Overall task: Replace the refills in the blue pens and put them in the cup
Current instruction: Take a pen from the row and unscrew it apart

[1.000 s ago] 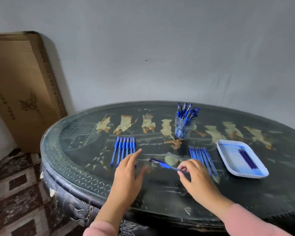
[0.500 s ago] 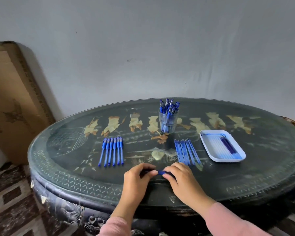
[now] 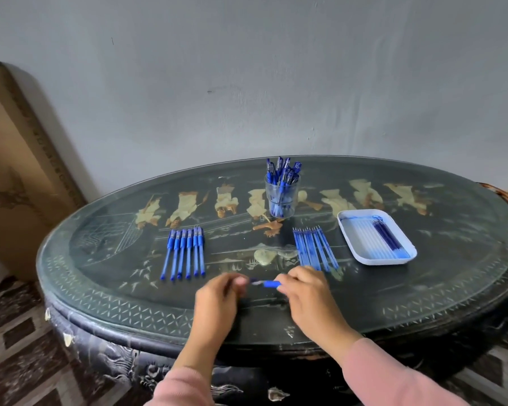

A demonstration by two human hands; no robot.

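Observation:
Both hands hold one blue pen [image 3: 267, 283] just above the table's near side. My left hand [image 3: 217, 297] pinches its left end and my right hand [image 3: 307, 294] grips its right part; only a short blue and silvery stretch shows between them. A row of several blue pens [image 3: 185, 252] lies to the left. Several blue refills [image 3: 314, 249] lie in a row to the right. At the back a clear cup [image 3: 282, 197] stands with several blue pens in it.
A white tray [image 3: 376, 240] with clear and dark blue refills sits at the right. The dark oval table [image 3: 129, 303] has a raised patterned rim. A large cardboard box [image 3: 18, 171] leans on the wall at the left. Patterned floor lies below.
My left hand came over from the pen row and took hold of the pen's left end. Both hands drew the pen nearer to me, then pulled slightly apart, and the view shifted.

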